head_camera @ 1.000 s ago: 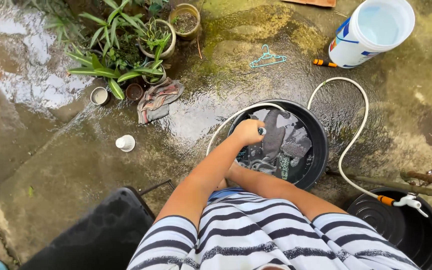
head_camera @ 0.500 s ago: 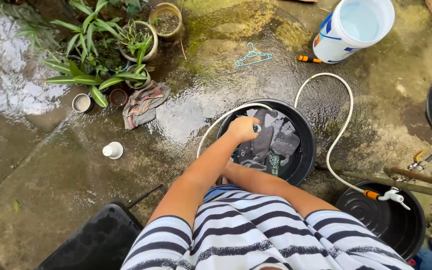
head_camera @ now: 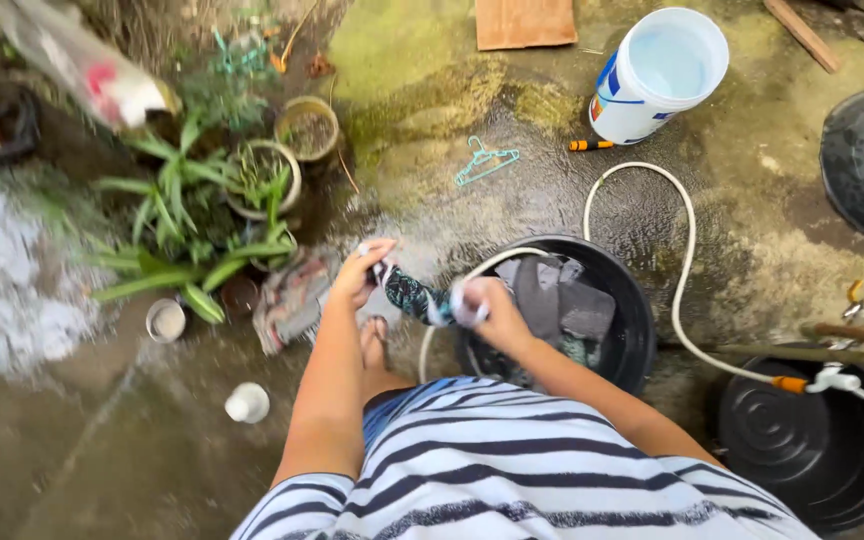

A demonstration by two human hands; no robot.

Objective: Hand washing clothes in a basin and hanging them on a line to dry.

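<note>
Wet patterned cloth now stretches twisted between both hands, lifted out of the black tub and held just left of its rim. A second ago the left hand was down at the tub and the right was deep in the water; both have since come up. The left hand is closed on the cloth's far-left end, the right hand closed on its other end, so this looks like wringing, by my judgement. Grey clothes remain in the tub, with a white hose curling over the rim. The ground is wet, mossy concrete: potted plants far left, 1 white bucket far right, 1 small hanger between.
</note>
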